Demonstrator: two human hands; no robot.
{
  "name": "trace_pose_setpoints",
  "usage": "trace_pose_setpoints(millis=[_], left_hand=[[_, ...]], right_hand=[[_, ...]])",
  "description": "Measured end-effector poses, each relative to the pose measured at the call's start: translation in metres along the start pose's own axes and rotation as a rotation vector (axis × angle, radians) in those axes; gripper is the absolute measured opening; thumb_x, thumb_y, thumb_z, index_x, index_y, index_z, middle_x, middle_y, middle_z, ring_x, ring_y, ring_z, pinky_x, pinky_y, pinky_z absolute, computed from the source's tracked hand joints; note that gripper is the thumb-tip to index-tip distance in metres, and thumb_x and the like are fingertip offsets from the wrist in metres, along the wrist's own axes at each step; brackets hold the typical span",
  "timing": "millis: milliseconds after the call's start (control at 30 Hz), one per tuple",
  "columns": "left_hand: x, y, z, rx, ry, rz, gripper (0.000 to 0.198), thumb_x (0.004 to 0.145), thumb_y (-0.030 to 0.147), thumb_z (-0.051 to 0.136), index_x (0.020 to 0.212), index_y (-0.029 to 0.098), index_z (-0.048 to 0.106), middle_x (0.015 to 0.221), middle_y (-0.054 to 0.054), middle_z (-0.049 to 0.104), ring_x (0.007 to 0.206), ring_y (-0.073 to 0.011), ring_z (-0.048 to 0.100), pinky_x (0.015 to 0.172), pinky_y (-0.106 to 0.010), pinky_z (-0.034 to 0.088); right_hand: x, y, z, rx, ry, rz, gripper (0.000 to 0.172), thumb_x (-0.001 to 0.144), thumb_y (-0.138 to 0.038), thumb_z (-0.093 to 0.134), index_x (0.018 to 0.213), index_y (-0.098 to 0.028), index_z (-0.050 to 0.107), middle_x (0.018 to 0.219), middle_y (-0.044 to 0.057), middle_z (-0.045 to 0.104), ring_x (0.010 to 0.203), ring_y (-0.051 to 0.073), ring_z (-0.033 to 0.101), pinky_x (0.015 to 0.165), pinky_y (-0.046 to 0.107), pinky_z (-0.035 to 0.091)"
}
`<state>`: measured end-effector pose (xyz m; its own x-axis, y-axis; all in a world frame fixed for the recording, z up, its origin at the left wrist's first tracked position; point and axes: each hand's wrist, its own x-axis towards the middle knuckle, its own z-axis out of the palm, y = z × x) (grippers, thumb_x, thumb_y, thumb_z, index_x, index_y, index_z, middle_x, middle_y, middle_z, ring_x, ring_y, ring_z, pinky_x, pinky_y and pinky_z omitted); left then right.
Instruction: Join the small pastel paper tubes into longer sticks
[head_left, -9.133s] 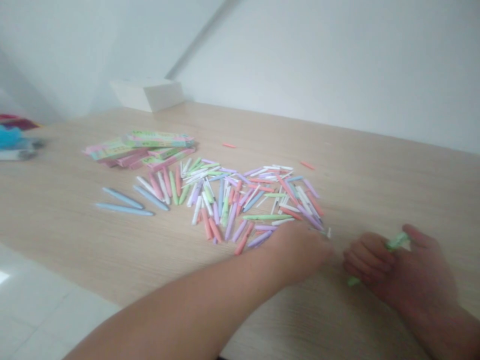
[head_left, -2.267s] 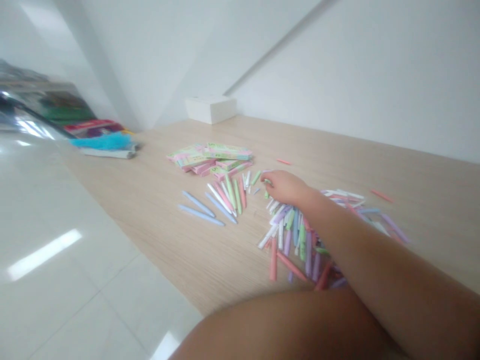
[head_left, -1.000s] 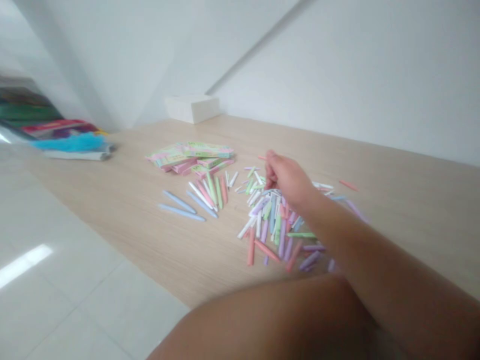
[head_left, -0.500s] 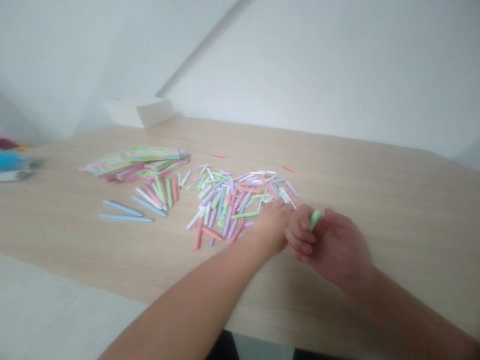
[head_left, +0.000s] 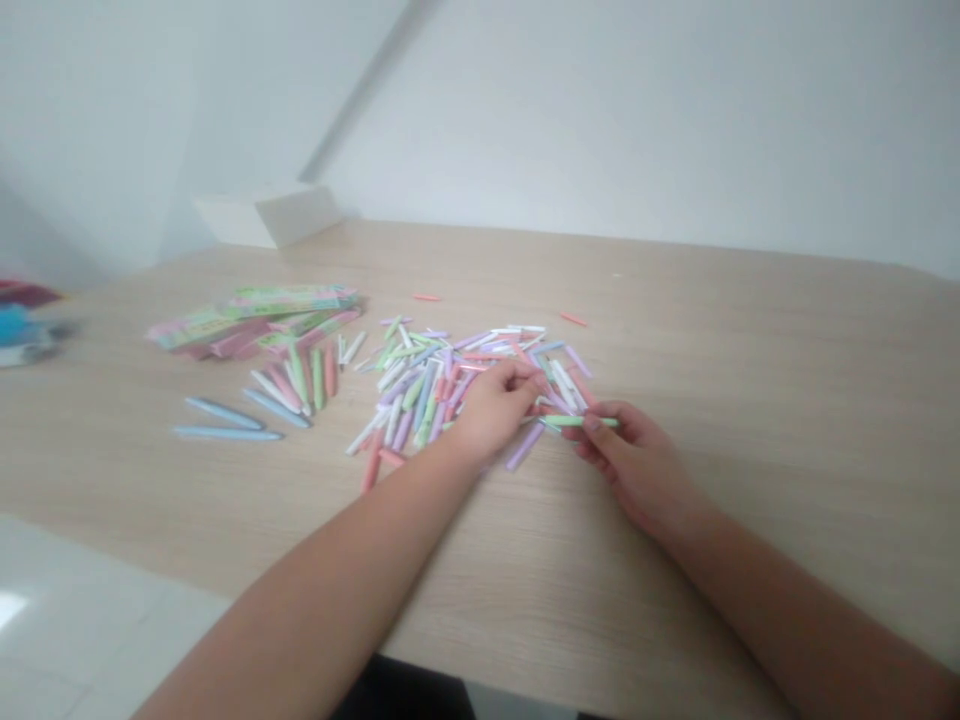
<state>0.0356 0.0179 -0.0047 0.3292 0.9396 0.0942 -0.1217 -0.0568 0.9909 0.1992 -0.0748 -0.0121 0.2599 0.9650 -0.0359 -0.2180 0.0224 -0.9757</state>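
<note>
Green stick (head_left: pixel 564 421), held level; pastel pieces (head_left: pixel 429 385) heaped beside.

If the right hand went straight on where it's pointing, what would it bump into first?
Probably the heap's right end: slim pastel pen-like sticks, just past the right hand, with the left hand close beyond; depth is unclear, so it might pass above them.

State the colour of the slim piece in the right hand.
Light green; the slim piece in the right hand shows best in the head view.
</note>
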Motion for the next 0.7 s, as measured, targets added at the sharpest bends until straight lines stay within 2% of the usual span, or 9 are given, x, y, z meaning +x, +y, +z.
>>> trace_pose_setpoints(millis=[67,200,500,700], left_hand=[[0.0004,0.0011,-0.0004,-0.151,0.01,-0.067,0.021,0.084,0.031,0.075,0.093,0.014,0.066,0.076,0.001,0.065,0.064,-0.0071,0.06,0.062,-0.018,0.049],[-0.0012,0.0047,0.0015,-0.295,0.054,-0.123,0.022,0.079,0.027,0.08,0.089,0.014,0.065,0.073,0.004,0.062,0.062,-0.0043,0.058,0.065,-0.016,0.05],[-0.0023,0.0043,0.004,-0.291,0.066,-0.025,0.024,0.082,0.03,0.079,0.089,0.013,0.064,0.067,0.002,0.064,0.061,-0.0072,0.06,0.062,-0.018,0.051],[-0.0027,-0.003,0.0085,-0.348,0.019,0.01,0.028,0.079,0.032,0.081,0.088,0.014,0.061,0.068,0.002,0.064,0.061,-0.0081,0.062,0.062,-0.019,0.052]], right_hand=[[0.0004,0.0029,0.0035,0.07,-0.003,0.035,0.03,0.067,-0.034,0.094,0.083,-0.024,0.071,0.086,0.0,0.075,0.085,0.016,0.076,0.074,0.022,0.063],[0.0009,0.0059,0.0077,0.105,-0.01,0.042,0.027,0.068,-0.03,0.094,0.081,-0.024,0.072,0.09,0.0,0.076,0.09,0.015,0.077,0.08,0.019,0.064],[-0.0008,0.0033,0.0086,0.158,0.027,0.035,0.03,0.067,-0.032,0.095,0.079,-0.022,0.069,0.086,-0.001,0.076,0.086,0.012,0.076,0.074,0.014,0.063],[0.0015,0.0053,0.0076,0.146,0.014,0.029,0.026,0.071,-0.031,0.092,0.079,-0.024,0.068,0.09,0.0,0.077,0.089,0.015,0.077,0.077,0.021,0.065]])
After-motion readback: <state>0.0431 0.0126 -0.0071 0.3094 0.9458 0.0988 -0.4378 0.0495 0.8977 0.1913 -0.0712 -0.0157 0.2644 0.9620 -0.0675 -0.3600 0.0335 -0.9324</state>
